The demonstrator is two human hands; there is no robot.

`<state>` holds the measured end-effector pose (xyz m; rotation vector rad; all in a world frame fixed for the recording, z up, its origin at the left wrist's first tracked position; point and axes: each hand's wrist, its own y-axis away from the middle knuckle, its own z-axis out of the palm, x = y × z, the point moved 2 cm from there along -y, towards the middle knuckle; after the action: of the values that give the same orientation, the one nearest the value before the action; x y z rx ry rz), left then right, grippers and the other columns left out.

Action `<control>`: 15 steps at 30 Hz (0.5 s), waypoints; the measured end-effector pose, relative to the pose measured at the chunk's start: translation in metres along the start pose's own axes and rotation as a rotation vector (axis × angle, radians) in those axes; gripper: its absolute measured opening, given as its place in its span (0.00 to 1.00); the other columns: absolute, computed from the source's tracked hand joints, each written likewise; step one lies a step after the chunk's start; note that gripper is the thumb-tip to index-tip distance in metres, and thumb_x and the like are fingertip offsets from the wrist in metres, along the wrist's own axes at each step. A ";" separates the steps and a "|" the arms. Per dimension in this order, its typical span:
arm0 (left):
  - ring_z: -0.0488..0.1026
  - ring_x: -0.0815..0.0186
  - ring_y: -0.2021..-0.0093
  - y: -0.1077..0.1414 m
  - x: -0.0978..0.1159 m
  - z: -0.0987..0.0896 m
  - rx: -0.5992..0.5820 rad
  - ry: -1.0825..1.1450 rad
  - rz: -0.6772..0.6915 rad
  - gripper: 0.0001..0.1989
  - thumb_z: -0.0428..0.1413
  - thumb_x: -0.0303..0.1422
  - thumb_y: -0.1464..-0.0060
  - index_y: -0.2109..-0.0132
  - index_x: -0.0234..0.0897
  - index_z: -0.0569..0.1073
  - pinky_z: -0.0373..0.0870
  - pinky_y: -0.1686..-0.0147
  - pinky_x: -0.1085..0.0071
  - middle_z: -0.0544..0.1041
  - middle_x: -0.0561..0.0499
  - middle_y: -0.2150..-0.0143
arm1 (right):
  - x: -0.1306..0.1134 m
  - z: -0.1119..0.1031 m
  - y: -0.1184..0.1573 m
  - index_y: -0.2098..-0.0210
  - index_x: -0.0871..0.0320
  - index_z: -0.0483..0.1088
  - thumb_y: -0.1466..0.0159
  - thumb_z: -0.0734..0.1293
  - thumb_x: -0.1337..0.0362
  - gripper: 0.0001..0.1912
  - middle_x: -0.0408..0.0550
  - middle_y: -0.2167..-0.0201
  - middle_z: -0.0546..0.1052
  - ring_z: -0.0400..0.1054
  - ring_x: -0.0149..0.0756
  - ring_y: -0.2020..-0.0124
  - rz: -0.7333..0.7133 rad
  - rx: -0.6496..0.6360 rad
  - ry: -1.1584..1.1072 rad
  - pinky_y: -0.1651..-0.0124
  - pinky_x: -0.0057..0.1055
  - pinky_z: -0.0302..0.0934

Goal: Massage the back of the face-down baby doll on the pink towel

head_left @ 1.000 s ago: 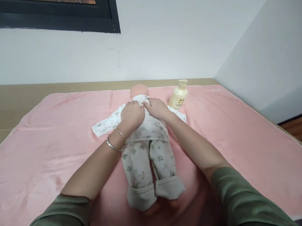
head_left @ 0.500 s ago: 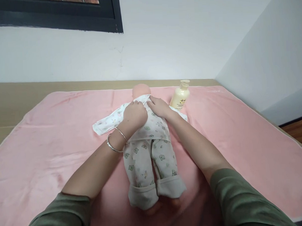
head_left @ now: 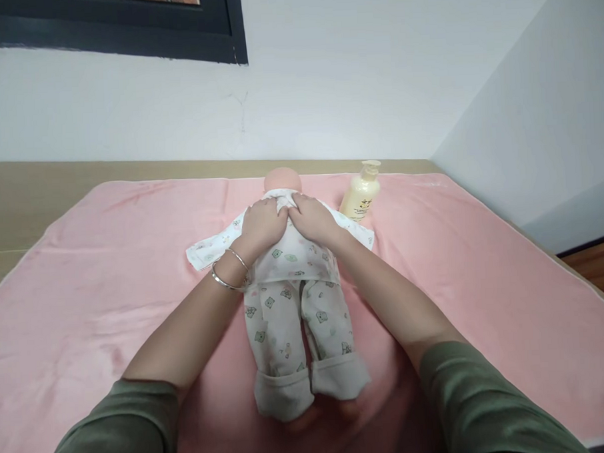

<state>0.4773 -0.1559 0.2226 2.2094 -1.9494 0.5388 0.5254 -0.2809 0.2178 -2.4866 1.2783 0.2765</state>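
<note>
A baby doll [head_left: 282,178] lies lengthwise on a pink sheet [head_left: 110,315], its smooth bare head away from me and its feet toward me. It wears a white printed shirt [head_left: 296,257] and matching trousers [head_left: 281,321] with turned-up cuffs. My left hand [head_left: 264,223], with two silver bangles on the wrist, rests on the upper part of the shirt. Beside it my right hand [head_left: 312,218] lies on the same part, fingers stretched out. The thumbs nearly meet at the middle. Both hands look flat and open, though some fingertips are hidden.
A pale yellow pump bottle [head_left: 360,194] stands near the doll's sleeve on the right. Behind the sheet run a wooden ledge [head_left: 204,169] and a white wall [head_left: 326,85], with a dark window frame [head_left: 173,32] at upper left.
My left hand was closed like a fist at the shirt's neck; its fingers have spread flat on the shirt. My right hand has shifted slightly left, bringing the thumbs close together.
</note>
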 end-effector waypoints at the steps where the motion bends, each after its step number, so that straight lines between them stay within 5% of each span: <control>1: 0.73 0.45 0.38 0.004 0.004 -0.001 0.002 -0.025 0.012 0.23 0.41 0.37 0.32 0.44 0.29 0.74 0.68 0.39 0.52 0.78 0.32 0.41 | 0.007 0.001 -0.004 0.43 0.64 0.69 0.27 0.55 0.61 0.20 0.63 0.41 0.77 0.72 0.53 0.43 0.010 -0.002 -0.022 0.40 0.43 0.63; 7: 0.72 0.47 0.37 0.014 0.014 -0.003 0.012 -0.071 0.032 0.20 0.43 0.33 0.34 0.45 0.30 0.74 0.69 0.39 0.55 0.77 0.32 0.42 | 0.030 0.005 -0.013 0.41 0.64 0.67 0.25 0.53 0.52 0.25 0.62 0.45 0.79 0.73 0.54 0.47 0.011 -0.028 -0.069 0.45 0.43 0.66; 15: 0.75 0.45 0.41 -0.010 -0.008 0.008 0.044 0.046 -0.041 0.23 0.41 0.39 0.33 0.47 0.33 0.75 0.69 0.40 0.53 0.79 0.34 0.42 | -0.009 -0.001 0.007 0.47 0.67 0.71 0.25 0.52 0.61 0.22 0.66 0.46 0.79 0.72 0.56 0.44 0.004 -0.008 0.125 0.40 0.46 0.62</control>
<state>0.4876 -0.1500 0.2135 2.2370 -1.8829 0.6266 0.5150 -0.2784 0.2202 -2.5439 1.3325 0.1289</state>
